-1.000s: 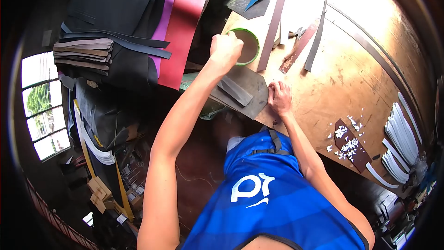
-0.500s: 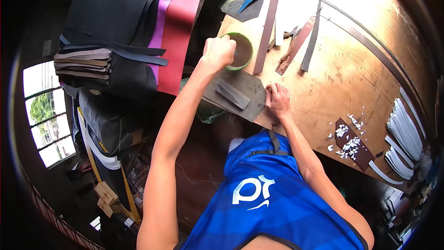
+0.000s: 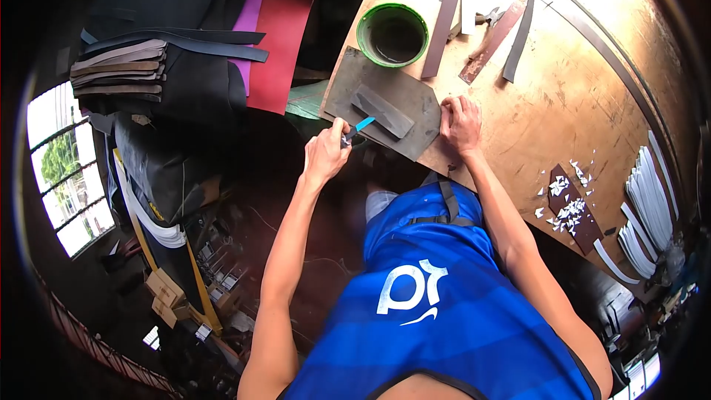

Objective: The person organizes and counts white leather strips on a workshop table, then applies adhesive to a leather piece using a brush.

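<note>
My left hand is closed around the dark handle of a knife, whose bright blue blade points up and right at the near side of a grey sharpening stone. The rectangular stone lies on a flat grey sheet at the table's corner. My right hand rests by the sheet's right edge with its fingers curled in; whatever may be under them is hidden. Just beyond the sheet stands a green-rimmed bowl with dark contents.
Brown and black strips lie across the wooden table, with pliers among them. White scraps and bundled white strips sit at the right. Black, purple and red sheets are piled at left.
My left hand has come back from over the bowl to the near side of the stone, and the knife now shows. My right hand stays by the sheet. The view has shifted slightly.
</note>
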`<state>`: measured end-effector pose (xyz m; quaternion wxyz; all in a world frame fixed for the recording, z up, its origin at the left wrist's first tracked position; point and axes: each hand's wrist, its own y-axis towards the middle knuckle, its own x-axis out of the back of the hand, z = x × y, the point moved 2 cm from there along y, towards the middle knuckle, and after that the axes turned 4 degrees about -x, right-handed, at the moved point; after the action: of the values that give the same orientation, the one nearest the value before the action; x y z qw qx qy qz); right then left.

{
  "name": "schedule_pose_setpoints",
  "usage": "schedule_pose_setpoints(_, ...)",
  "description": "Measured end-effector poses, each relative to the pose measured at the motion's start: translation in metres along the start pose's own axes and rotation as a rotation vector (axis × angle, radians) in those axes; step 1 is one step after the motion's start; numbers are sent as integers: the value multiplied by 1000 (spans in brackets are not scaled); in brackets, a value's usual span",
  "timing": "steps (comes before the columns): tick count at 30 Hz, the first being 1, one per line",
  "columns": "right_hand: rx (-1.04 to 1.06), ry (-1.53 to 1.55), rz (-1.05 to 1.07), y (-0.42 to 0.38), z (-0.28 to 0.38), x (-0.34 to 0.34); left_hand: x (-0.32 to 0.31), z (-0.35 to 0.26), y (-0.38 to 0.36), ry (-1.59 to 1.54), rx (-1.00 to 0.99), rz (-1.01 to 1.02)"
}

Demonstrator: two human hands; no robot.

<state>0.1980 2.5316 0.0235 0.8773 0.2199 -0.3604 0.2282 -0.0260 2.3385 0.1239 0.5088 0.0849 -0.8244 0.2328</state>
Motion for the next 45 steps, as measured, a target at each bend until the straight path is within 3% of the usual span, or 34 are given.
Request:
schedule_pose_setpoints(14,-12,-28,-41,-2,1,-2,-14,19,9,-51,-209,-170)
schedule_pose_setpoints(19,-28,-31,-18,-2,4,4,-16,33,13,-107,0,-227)
schedule_pose_setpoints(20,-21,-43,-21,-2,4,3,-23,28,8,-160,-47,-172)
schedule_pose_setpoints(22,-18,-55,-23,0,5,3,-35,17,3,-88,-327,-173)
schedule_pose_setpoints(26,-27,-56,-38,-4,4,2,-21,55,23,-139,-56,-297)
schedule_pose_setpoints(28,-5,-48,-34,-2,4,1,-33,33,15,-113,-266,-274)
schedule_pose_setpoints(30,-3,-51,-32,0,4,2,-42,22,10,-124,-341,-201)
schedule_pose_setpoints(34,-20,-32,-33,-4,5,2,-19,53,24,-107,-152,-269)
schedule_pose_setpoints(39,10,-40,-40,3,4,-1,-39,24,13,-165,-389,-206)
schedule_pose_setpoints(40,-10,-35,-24,-1,3,0,-29,37,19,-178,-345,-293)
schedule_pose_setpoints(42,-24,-42,-8,-4,5,2,-9,61,27,-101,-183,-274)
schedule_pose_setpoints(45,-8,-48,-31,4,4,1,-33,32,17,-139,-258,-254)
